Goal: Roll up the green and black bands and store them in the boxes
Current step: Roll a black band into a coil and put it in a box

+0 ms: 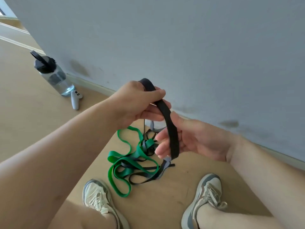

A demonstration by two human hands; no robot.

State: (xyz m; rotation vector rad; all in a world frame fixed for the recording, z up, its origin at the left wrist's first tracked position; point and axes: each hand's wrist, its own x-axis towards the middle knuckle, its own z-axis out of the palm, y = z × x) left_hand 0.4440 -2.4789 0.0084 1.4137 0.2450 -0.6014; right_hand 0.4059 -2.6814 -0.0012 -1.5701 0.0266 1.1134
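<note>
Saw, far left by the wall, a clear water bottle (52,75) standing up with its black lid on and a little water in the bottom. Saw a small white controller (75,100) lying just beside it on the wood floor. Near, a pale left sneaker (97,195). Next to it, saw the green band (125,164) lying loose on the floor, not rolled, tangled with thin black and grey straps. Above that pile, saw the left hand (137,104), fingers and thumb curled tight round the top of a wide black band (171,129). Followed that band down in a curve across the right hand (194,139), held loose under it with fingers nearly straight. Near right, the right sneaker (206,194).

Judged this to be the very start of rolling the black band. Next move likely called for tucking the low end in tight, then turning it over and over with the edges lined up.

Found no boxes anywhere in view, so nothing to tell about their insides.
</note>
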